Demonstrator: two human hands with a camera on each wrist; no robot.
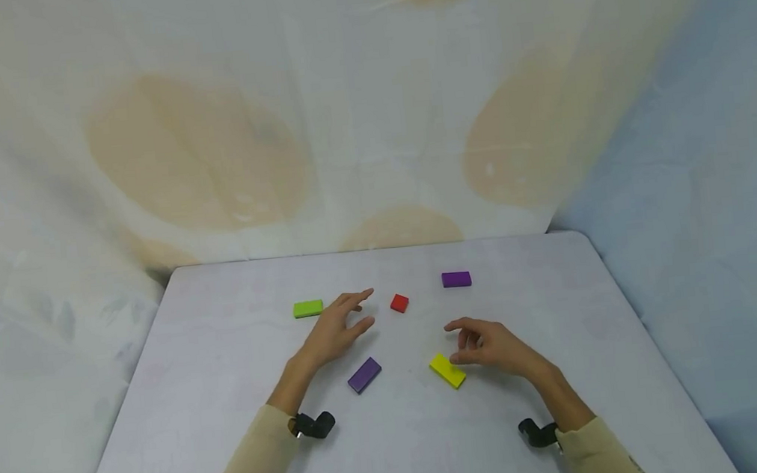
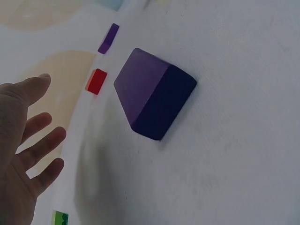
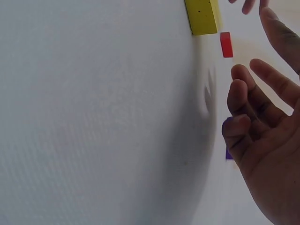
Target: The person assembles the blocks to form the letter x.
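Note:
My left hand hovers open over the table, fingers stretched out between the green block and the small red block; it holds nothing. In the left wrist view the left hand is spread, with a purple block close by and the red block beyond. That purple block lies just below the left hand. My right hand hangs with loosely curled fingers just above the yellow block, gripping nothing. In the right wrist view the right hand stays clear of the yellow block.
A second purple block lies at the back right of the group. The white table is bordered by draped cloth at the back and both sides. Black wrist cameras sit on both forearms.

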